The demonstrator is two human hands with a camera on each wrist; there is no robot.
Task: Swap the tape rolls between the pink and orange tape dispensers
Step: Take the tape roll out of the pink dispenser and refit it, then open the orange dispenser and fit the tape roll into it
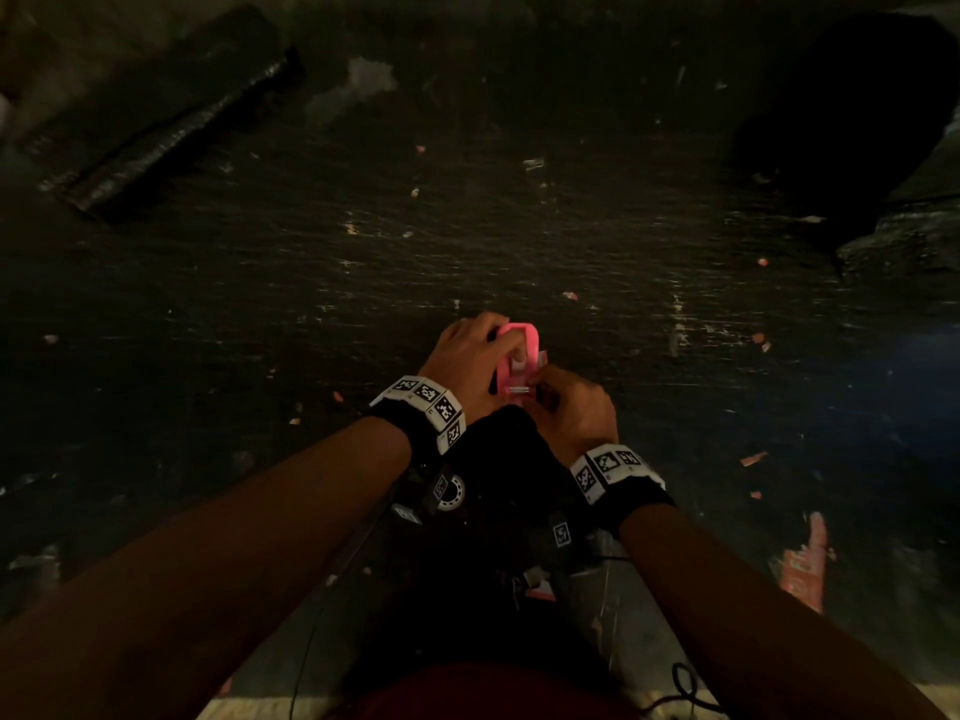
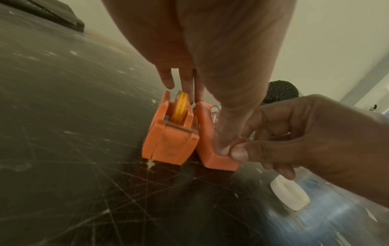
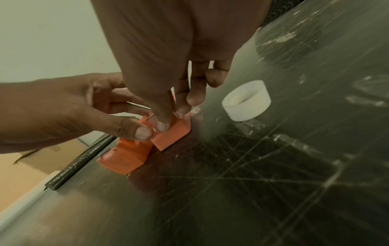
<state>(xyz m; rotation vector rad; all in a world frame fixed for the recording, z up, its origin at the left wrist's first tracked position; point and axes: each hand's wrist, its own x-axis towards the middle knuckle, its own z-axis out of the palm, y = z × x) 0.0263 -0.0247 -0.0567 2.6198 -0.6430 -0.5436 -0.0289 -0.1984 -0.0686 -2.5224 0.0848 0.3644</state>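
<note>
Two tape dispensers stand side by side on the dark scratched table. The orange dispenser carries a roll with a yellow core. In the head view the left hand hides it. The pink dispenser looks orange in the wrist views and holds a clear roll. My left hand grips the pink dispenser, fingers over its top and thumb at its front end. My right hand pinches what looks like a thin clear tape end at that dispenser's cutter, its thumb beside the left thumb.
A white round cap-like ring lies just right of the dispensers, beside bluish clear plastic. A black flat bundle lies at the far left and a dark rounded object at the far right. Small paper scraps dot the table.
</note>
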